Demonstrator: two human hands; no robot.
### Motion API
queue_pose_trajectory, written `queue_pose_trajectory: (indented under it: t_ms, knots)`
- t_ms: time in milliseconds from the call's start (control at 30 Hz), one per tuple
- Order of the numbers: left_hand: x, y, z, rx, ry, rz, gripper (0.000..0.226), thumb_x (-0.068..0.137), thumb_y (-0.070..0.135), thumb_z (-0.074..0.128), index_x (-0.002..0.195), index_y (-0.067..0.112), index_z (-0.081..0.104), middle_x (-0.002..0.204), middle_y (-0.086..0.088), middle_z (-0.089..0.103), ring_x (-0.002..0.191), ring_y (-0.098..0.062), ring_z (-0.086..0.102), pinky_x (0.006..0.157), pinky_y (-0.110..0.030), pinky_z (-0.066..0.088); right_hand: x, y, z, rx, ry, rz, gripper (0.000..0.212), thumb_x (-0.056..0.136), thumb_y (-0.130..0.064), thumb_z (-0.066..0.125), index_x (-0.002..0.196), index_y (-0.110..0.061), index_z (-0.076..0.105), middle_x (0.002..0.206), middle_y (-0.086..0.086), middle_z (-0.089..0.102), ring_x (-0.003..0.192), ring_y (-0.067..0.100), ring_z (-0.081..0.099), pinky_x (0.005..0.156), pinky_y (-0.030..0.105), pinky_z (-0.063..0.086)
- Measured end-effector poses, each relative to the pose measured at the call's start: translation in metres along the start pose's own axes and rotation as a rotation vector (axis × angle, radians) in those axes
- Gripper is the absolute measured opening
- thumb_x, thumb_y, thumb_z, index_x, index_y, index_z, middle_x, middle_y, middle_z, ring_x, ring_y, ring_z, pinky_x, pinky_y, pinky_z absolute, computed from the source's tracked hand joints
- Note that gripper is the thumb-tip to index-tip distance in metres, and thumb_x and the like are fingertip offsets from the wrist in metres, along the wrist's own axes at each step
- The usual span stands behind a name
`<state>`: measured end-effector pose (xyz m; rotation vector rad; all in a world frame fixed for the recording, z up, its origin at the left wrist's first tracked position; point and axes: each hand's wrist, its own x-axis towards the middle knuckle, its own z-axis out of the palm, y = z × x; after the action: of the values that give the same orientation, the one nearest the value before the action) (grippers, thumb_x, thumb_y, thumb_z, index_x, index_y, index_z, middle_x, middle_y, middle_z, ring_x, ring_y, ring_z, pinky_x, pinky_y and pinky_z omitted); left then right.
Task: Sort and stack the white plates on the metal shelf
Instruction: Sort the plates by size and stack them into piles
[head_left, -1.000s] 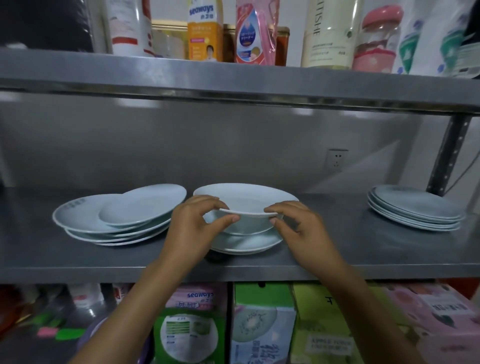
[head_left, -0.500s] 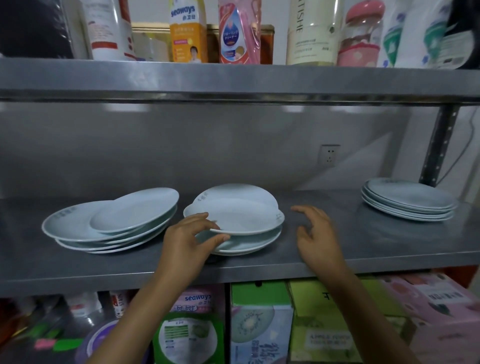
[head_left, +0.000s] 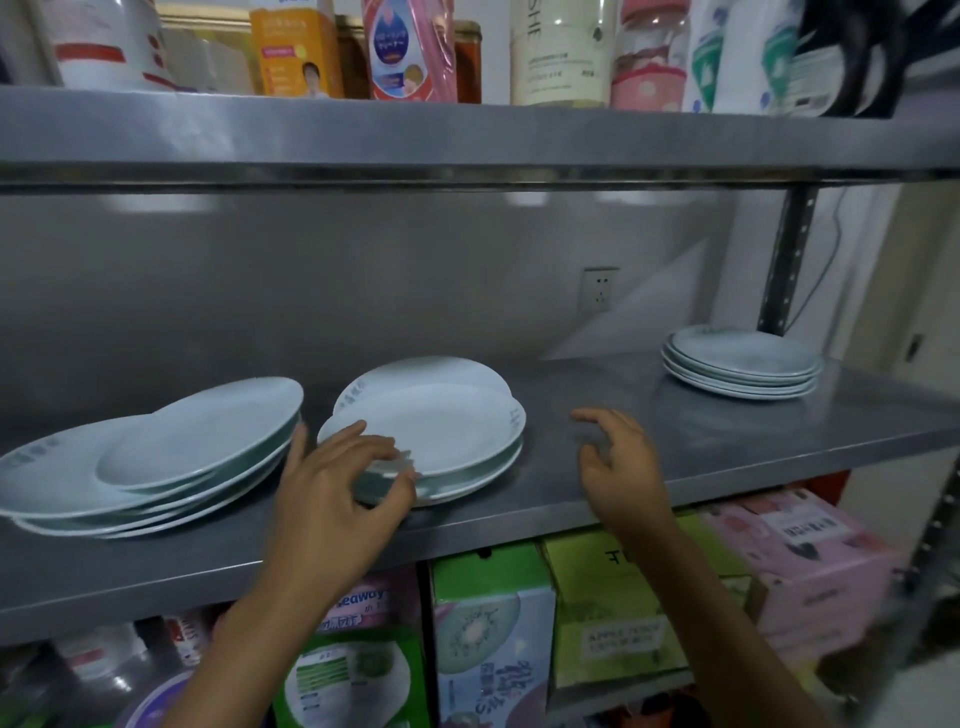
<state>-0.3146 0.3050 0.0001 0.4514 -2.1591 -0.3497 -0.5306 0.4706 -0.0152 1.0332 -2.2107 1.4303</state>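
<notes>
Three groups of white plates sit on the metal shelf (head_left: 675, 457). An untidy left pile (head_left: 156, 462) has a smaller plate tilted on top. The middle pile (head_left: 441, 431) has its top plate lying askew over the others. A neat stack (head_left: 743, 364) stands at the far right. My left hand (head_left: 337, 483) pinches the front left rim of the middle pile's plates, thumb below and fingers above. My right hand (head_left: 618, 462) hovers over bare shelf just right of the middle pile, fingers spread, holding nothing.
An upper shelf (head_left: 467, 140) hangs low overhead, loaded with bottles and jars. Coloured boxes (head_left: 493, 639) fill the level below. A wall socket (head_left: 600, 288) is on the back wall. An upright post (head_left: 784, 260) stands behind the right stack.
One second ago both hands held the top plate raised over the middle pile. It now rests on the pile; my right hand has let go and drawn to the right, my left stays at the rim.
</notes>
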Motion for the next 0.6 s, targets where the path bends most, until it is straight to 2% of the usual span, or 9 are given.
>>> queue_pose_trajectory:
  t_ms: [100, 200, 300, 367, 500, 600]
  knots:
    - [0.009, 0.02, 0.004, -0.048, 0.021, 0.158, 0.037, 0.082, 0.042, 0.052, 0.101, 0.016, 0.071, 0.11, 0.014, 0.063, 0.122, -0.007, 0.049, 0.117, -0.043, 0.02, -0.001, -0.004, -0.01, -0.042, -0.003, 0.039, 0.036, 0.085, 0.002, 0.048, 0.116, -0.01, 0.062, 0.11, -0.003, 0.053, 0.112, 0.019, 0.051, 0.092, 0.023, 0.034]
    - [0.02, 0.046, 0.021, -0.099, -0.022, 0.309, 0.035, 0.086, 0.035, 0.052, 0.106, 0.012, 0.069, 0.116, 0.002, 0.067, 0.126, -0.016, 0.05, 0.116, -0.042, 0.025, -0.003, -0.003, -0.022, -0.155, 0.009, 0.035, 0.034, 0.085, -0.002, 0.049, 0.116, -0.007, 0.062, 0.117, 0.009, 0.061, 0.114, 0.024, 0.052, 0.093, 0.022, 0.034]
    - [0.024, 0.075, 0.048, -0.137, -0.085, 0.385, 0.036, 0.088, 0.031, 0.051, 0.113, 0.01, 0.067, 0.124, -0.004, 0.064, 0.129, -0.021, 0.048, 0.117, -0.039, 0.023, -0.003, 0.002, -0.042, -0.269, 0.012, 0.033, 0.035, 0.084, 0.002, 0.053, 0.117, -0.006, 0.063, 0.12, 0.012, 0.062, 0.114, 0.026, 0.054, 0.093, 0.018, 0.032]
    - [0.025, 0.091, 0.067, -0.192, -0.099, 0.432, 0.036, 0.088, 0.027, 0.051, 0.114, 0.008, 0.067, 0.126, -0.006, 0.063, 0.13, -0.024, 0.047, 0.115, -0.042, 0.027, -0.001, 0.006, -0.057, -0.322, 0.019, 0.052, 0.036, 0.084, 0.002, 0.054, 0.117, -0.007, 0.062, 0.12, 0.01, 0.061, 0.114, 0.024, 0.053, 0.091, 0.018, 0.032]
    - [0.027, 0.113, 0.101, -0.24, -0.137, 0.438, 0.041, 0.087, 0.027, 0.049, 0.121, 0.007, 0.06, 0.132, -0.008, 0.058, 0.134, -0.025, 0.041, 0.115, -0.044, 0.026, 0.001, 0.016, -0.083, -0.376, 0.076, 0.091, 0.036, 0.082, -0.001, 0.056, 0.116, -0.01, 0.063, 0.117, 0.009, 0.062, 0.113, 0.023, 0.052, 0.091, 0.021, 0.035]
    - [0.034, 0.126, 0.127, -0.247, -0.182, 0.398, 0.043, 0.087, 0.024, 0.055, 0.127, 0.01, 0.054, 0.139, -0.007, 0.052, 0.138, -0.024, 0.035, 0.115, -0.043, 0.022, 0.007, 0.029, -0.101, -0.4, 0.118, 0.104, 0.037, 0.082, -0.002, 0.055, 0.117, -0.012, 0.063, 0.117, 0.007, 0.062, 0.113, 0.021, 0.052, 0.09, 0.02, 0.034]
